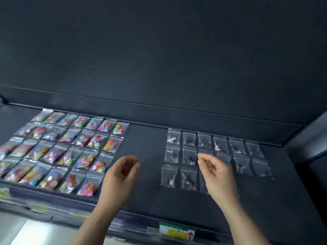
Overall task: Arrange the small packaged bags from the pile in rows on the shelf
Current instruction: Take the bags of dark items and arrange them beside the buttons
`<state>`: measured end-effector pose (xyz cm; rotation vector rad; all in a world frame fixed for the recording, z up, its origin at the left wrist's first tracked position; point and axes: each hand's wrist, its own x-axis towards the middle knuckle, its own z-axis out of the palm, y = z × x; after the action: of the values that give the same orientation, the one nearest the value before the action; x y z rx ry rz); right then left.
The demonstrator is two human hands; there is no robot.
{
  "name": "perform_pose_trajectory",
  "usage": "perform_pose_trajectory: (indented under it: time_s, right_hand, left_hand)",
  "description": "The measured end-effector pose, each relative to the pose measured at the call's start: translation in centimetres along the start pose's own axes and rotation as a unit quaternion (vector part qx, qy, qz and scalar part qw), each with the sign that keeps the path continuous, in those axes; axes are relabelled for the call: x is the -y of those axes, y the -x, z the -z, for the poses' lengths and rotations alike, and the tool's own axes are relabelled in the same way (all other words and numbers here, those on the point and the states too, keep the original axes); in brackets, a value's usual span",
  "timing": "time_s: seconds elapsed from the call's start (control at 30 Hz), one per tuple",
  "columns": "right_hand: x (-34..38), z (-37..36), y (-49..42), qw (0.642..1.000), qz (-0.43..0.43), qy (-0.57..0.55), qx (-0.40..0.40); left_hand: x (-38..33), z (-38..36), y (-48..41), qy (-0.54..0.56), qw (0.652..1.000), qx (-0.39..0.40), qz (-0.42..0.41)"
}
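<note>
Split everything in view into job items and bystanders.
Job: clear small bags of colourful discs, rows at left; clear small bags of dark parts, rows at right; dark shelf; left hand; right hand.
Bystanders: green-and-yellow label with red arrow on the shelf's front edge.

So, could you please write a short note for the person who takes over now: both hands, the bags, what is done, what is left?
Left grip: loosely curled, holds nothing, above the middle of the shelf.
Right grip: curled above the dark bags; blur hides whether it pinches one.
Done: colourful bags in rows at the left; two back rows of dark bags at the right.
Left to do: the front dark row, with two bags clear of the grip. The pile is not in view.
</note>
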<state>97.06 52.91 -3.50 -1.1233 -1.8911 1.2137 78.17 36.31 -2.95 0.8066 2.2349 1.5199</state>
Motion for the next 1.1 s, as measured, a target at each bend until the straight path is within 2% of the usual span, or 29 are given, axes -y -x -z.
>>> perform_pose_trajectory:
  time_s: [0.13,0.27,0.4,0.53,0.77,1.1]
  right_hand:
    - [3.6,-6.8,-0.9,0.997,0.007,-0.052,0.062]
    - [7.8,-15.0,-0.6,0.990,0.026,-0.059,0.124]
    - [12.7,-24.4,1.4,0.977,0.061,-0.044,0.199]
    - [18.0,-34.1,4.9,0.965,0.081,-0.047,0.247]
    - [25.6,-47.6,8.7,0.954,0.088,-0.078,0.276]
    - [30.3,-62.5,5.3,0.959,0.079,-0.091,0.257]
  left_hand:
    - [2.3,7.5,0.0,0.022,0.996,-0.078,0.048]
    - [4.8,15.4,0.5,0.029,0.985,-0.145,0.084]
    - [7.7,24.1,0.9,0.031,0.973,-0.211,0.093]
    - [10.9,33.6,0.9,0.020,0.965,-0.240,0.101]
    - [14.4,47.8,-0.8,-0.024,0.958,-0.268,0.096]
    - [20.5,59.0,-9.3,-0.031,0.945,-0.304,0.112]
